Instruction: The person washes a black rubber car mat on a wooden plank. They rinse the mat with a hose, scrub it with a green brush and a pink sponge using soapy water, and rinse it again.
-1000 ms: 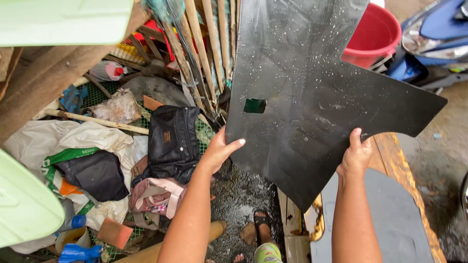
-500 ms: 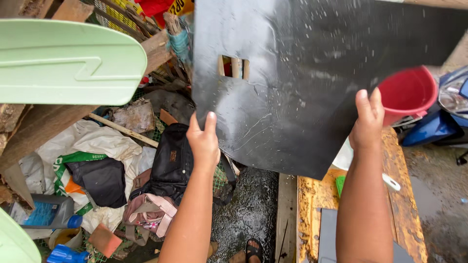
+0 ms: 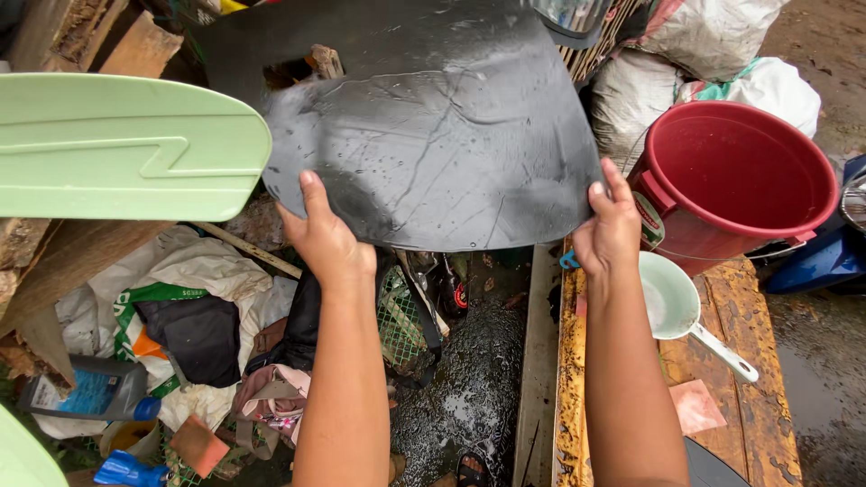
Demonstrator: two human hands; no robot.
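Note:
I hold a large black flat panel (image 3: 433,144), wet with droplets, out in front of me with both hands. My left hand (image 3: 327,236) grips its lower left edge, thumb on top. At the lower right edge my right hand (image 3: 611,225) pinches the panel. The sheet lies nearly flat, tilted away from me, with a small cut-out near its upper left. It hangs over a heap of junk.
A pale green plastic panel (image 3: 117,149) juts in from the left. A red bucket (image 3: 735,180) and a white scoop (image 3: 686,311) sit on a wooden bench (image 3: 767,397) at right. Below lie bags, cloth, a grey jug (image 3: 86,392), wire mesh and wet ground.
The black panel has tipped from upright towards flat and moved lower and further forward. My view has shifted right, so the red bucket now sits close at right.

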